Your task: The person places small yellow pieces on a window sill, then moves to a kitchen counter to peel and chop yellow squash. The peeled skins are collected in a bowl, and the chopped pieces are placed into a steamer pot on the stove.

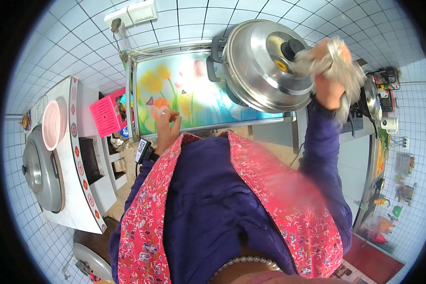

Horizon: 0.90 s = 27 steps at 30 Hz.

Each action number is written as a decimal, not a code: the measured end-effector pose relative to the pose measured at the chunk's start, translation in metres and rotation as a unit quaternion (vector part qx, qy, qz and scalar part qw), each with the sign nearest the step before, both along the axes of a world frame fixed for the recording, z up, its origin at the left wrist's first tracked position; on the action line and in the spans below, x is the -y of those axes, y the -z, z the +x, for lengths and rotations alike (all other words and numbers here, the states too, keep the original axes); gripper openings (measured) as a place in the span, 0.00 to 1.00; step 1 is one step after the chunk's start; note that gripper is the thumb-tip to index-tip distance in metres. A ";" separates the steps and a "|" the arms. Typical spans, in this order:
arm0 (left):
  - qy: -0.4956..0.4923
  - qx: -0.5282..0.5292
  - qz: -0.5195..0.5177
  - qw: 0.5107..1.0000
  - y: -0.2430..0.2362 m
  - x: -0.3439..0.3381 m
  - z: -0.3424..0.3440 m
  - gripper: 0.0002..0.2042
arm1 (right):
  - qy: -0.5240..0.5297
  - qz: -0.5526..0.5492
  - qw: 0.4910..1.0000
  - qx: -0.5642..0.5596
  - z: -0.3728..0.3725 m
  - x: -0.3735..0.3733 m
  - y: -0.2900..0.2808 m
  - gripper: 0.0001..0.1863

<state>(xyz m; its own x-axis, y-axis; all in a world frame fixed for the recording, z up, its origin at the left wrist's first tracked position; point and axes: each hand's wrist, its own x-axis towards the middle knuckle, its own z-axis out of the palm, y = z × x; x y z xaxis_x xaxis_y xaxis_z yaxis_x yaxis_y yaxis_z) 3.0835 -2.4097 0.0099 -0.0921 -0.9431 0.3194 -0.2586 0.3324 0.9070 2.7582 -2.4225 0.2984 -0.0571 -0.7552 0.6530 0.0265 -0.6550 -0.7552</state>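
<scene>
My right hand (330,90) grips a crumpled beige-grey cloth (335,61), both blurred by motion. They are beside the domed lid (265,52) of a large steel steamer pot (251,97), close to the lid's black knob (293,48). Dark handles (214,68) stick out from the pot's left side. My left hand (167,128) hovers by the near edge of the flower-printed glass table (189,90). Its fingers are loosely bent and apart, with a ring on one, and nothing shows in them.
Left of the table is a pink plastic basket (105,113). A white counter (66,187) farther left bears a pink basin (53,124) and a large lidded wok (40,165). To the right, a pan (370,97) stands near a stove. A tiled wall (189,21) rises behind the table.
</scene>
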 end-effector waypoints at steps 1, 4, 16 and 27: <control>0.000 -0.004 0.008 1.000 0.004 0.000 0.001 0.06 | -0.087 0.052 0.994 0.032 0.021 -0.007 0.011 0.11; -0.003 -0.004 0.036 0.999 0.019 -0.005 0.008 0.06 | -0.138 0.191 0.970 -0.064 0.077 -0.017 0.078 0.08; -0.080 0.030 0.221 0.972 0.089 -0.052 0.102 0.05 | 0.159 0.266 0.747 -0.588 0.091 0.002 0.409 0.36; -0.222 0.048 0.358 0.906 0.134 -0.145 0.173 0.04 | 0.416 0.137 0.758 -0.484 0.130 0.233 0.437 0.40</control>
